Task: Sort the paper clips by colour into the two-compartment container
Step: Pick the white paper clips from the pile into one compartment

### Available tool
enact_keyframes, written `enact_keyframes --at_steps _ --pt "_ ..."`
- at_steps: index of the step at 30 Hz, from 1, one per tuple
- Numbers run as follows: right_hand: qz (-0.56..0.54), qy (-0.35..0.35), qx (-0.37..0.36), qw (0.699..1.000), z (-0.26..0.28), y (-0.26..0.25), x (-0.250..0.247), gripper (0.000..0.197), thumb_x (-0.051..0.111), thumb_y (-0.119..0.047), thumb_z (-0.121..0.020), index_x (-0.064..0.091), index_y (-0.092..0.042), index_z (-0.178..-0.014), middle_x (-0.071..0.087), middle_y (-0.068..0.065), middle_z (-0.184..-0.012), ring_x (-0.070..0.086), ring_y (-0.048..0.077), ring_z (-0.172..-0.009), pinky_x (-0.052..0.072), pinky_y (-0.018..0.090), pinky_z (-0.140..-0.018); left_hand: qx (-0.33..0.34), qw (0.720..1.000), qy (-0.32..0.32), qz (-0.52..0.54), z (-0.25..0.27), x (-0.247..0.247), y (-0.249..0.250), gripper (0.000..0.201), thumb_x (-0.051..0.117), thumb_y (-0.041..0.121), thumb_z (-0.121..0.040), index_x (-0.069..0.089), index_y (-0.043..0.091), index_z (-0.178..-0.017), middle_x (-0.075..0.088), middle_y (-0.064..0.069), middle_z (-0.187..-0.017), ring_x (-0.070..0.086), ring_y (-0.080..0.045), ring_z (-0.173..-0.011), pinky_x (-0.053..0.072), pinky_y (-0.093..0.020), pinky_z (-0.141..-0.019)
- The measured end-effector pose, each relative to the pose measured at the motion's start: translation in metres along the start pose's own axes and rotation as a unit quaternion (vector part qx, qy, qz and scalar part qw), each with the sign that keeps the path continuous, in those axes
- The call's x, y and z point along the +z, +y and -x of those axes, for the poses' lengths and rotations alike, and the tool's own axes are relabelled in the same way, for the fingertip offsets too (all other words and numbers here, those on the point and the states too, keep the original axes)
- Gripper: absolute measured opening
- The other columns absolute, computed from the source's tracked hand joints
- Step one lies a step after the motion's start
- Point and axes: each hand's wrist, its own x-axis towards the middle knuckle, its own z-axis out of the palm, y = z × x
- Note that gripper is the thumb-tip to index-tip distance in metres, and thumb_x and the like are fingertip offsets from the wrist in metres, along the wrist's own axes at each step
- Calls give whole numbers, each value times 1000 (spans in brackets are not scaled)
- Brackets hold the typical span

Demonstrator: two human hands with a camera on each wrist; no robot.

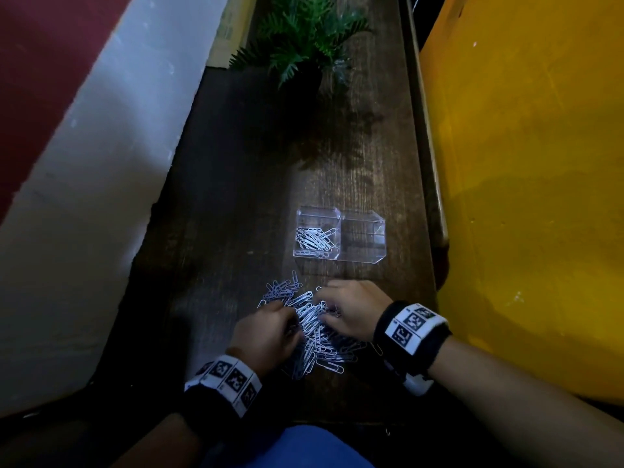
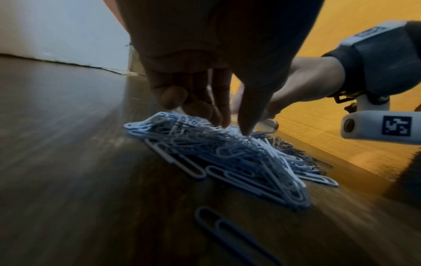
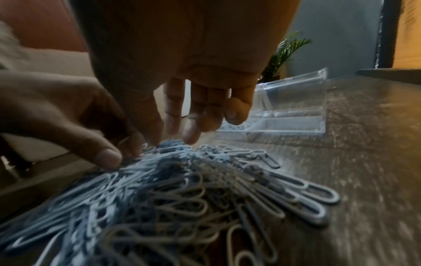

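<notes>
Head view: both hands down in the paper clip pile [image 1: 314,329] at 6 o'clock on the wooden table [image 1: 236,197]. Left hand [image 1: 266,336] and right hand [image 1: 354,312] have fingers spread loose on the clips; whether either pinches a clip, can't tell. Clear container [image 1: 339,236] at 12 o'clock from pile, white clips in left compartment. Plant [image 1: 304,38] far behind, yellow wall [image 1: 523,163] at 3 o'clock.

No readable words, brand names or numbers appear in any view. The only signs are black-and-white square code markers on the white wrist bands [image 1: 414,325], and one on the white camera mount [image 2: 382,126] at the right wrist; these carry patterns, not letters.
</notes>
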Motion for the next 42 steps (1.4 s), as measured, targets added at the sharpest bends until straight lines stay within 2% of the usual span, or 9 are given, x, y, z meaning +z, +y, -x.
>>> enact_keyframes --at_steps 4,11,16,21,27,30,34,38,42 --pt "24 8 -19 1000 -5 -7 11 31 49 -39 -94 58 -26 -121 57 -1 -103 60 20 -88 50 34 -69 -21 1000 -17 -4 -5 1 3 22 57 41 -88 58 30 -107 56 8 -111 59 -17 -96 49 -30 -74" --pt "15 0 -1 1000 -15 -10 13 23 55 -29 -91 64 -19 -110 54 3 -104 57 24 -93 47 35 -74 -49 999 6 17 -7 -1 -7 26 55 39 -89 56 32 -114 54 7 -115 59 -20 -101 50 -34 -76" --pt "20 9 -10 1000 -15 -10 9 23 54 -33 -93 69 -20 -103 56 -1 -94 54 16 -84 49 30 -73 -44 999 0 7 -11 -4 -7 16 51 34 -92 61 32 -104 58 8 -109 59 -17 -97 47 -30 -74" --pt "13 47 -17 999 -12 -6 9 24 52 -34 -94 71 -20 -93 49 -6 -82 43 10 -73 33 22 -64 -40 998 31 26 -10 -5 -5 13 52 35 -92 60 28 -101 58 7 -105 59 -18 -91 44 -28 -68" --pt "-70 60 24 995 -8 -1 6 21 53 -30 -94 69 -18 -100 65 -3 -95 59 15 -85 48 28 -77 -50 992 53 107 -9 -10 -6 9 59 22 -90 61 23 -99 66 5 -95 62 -13 -82 50 -26 -72" --pt "-122 66 61 988 -7 2 6 13 57 -28 -91 62 -25 -103 69 -3 -91 63 15 -81 54 35 -76 -43 987 71 139 -8 -10 -8 7 60 18 -88 62 22 -93 67 6 -88 61 -10 -76 44 -13 -63" --pt "-175 76 68 979 -2 4 4 27 57 -21 -91 48 -33 -113 63 -4 -72 57 11 -59 51 29 -60 -36 980 84 179 -4 -13 -7 26 60 9 -85 61 23 -107 61 10 -83 51 6 -64 34 -1 -52" --pt "-143 72 48 986 2 6 4 20 52 -15 -91 62 -27 -105 65 -8 -94 57 6 -73 51 30 -71 -25 979 96 176 -1 -12 -8 28 57 6 -84 66 21 -106 56 8 -81 50 2 -65 33 -8 -57" --pt "-107 61 32 992 4 3 6 26 49 -9 -90 69 -21 -101 61 -9 -96 53 3 -78 45 21 -73 -33 983 106 147 1 -9 -10 20 57 12 -86 74 18 -95 58 8 -86 53 -6 -71 37 -17 -63"
